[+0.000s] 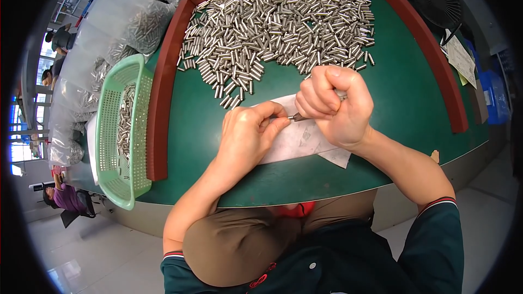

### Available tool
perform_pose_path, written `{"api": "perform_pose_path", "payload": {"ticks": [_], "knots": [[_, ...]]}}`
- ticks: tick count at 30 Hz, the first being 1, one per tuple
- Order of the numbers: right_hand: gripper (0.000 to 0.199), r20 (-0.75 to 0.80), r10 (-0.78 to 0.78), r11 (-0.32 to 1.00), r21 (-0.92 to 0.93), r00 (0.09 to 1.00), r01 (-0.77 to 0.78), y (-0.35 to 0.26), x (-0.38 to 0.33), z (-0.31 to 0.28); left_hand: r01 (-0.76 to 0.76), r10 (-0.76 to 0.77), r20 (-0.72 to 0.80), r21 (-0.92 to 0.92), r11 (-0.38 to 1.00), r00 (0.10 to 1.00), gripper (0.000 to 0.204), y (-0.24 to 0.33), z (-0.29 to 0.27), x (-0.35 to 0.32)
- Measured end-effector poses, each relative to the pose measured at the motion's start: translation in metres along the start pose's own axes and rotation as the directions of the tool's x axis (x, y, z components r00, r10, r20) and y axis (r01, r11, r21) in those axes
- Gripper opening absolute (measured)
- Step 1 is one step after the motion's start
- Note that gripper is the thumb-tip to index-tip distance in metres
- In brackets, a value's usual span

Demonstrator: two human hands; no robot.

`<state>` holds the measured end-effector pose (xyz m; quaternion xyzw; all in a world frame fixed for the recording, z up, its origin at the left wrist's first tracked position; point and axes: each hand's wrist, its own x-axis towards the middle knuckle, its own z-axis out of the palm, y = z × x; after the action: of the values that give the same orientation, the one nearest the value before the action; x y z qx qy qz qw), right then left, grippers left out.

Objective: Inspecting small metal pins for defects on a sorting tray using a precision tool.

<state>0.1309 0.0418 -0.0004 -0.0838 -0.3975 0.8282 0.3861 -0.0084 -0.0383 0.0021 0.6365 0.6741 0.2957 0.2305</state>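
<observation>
Over a white cloth on the green table, my two hands meet. My left hand pinches a small metal pin between thumb and fingertips. Wrapped in a fist, my right hand grips a hand tool, whose dark narrow tip points left at the pin's end. The fist hides most of the tool's handle. Whether the tip touches the pin or enters it, I cannot tell. Beyond my hands spreads a large heap of loose short metal pins.
A dark red raised border frames the green table. Left of it stands a light green perforated basket with metal pins inside. Clear bags of pins line the far left. A black fan and papers sit at the right.
</observation>
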Motion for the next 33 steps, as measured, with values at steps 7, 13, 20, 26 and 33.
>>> {"api": "perform_pose_path", "payload": {"ticks": [7, 13, 20, 26, 33], "knots": [[0.037, 0.016, -0.004, 0.999, -0.035, 1.000, 0.004, 0.002, 0.001, -0.002, 0.014, -0.014, 0.016, 0.008, 1.000, 1.000, 0.010, 0.002, 0.000, 0.003], [0.037, 0.022, -0.002, 0.992, -0.127, 1.000, 0.004, 0.001, 0.003, 0.005, 0.008, -0.008, 0.007, 0.028, 1.000, 1.000, 0.009, 0.004, -0.003, 0.001], [0.036, 0.067, 0.085, 0.975, -0.212, 0.994, -0.069, -0.004, 0.007, 0.011, -0.189, 0.185, 0.055, 0.075, 0.979, 0.981, 0.013, -0.006, 0.002, -0.002], [0.036, 0.107, 0.170, 0.923, -0.364, 0.980, -0.120, -0.004, 0.017, 0.017, -0.053, 0.047, -0.024, -0.323, 0.945, 0.999, 0.013, -0.010, -0.016, 0.001], [0.039, 0.111, 0.126, 0.974, -0.200, 0.986, -0.102, -0.003, 0.010, 0.009, 0.155, -0.075, 0.172, -0.968, -0.196, 0.982, 0.008, -0.042, -0.041, 0.005]]}}
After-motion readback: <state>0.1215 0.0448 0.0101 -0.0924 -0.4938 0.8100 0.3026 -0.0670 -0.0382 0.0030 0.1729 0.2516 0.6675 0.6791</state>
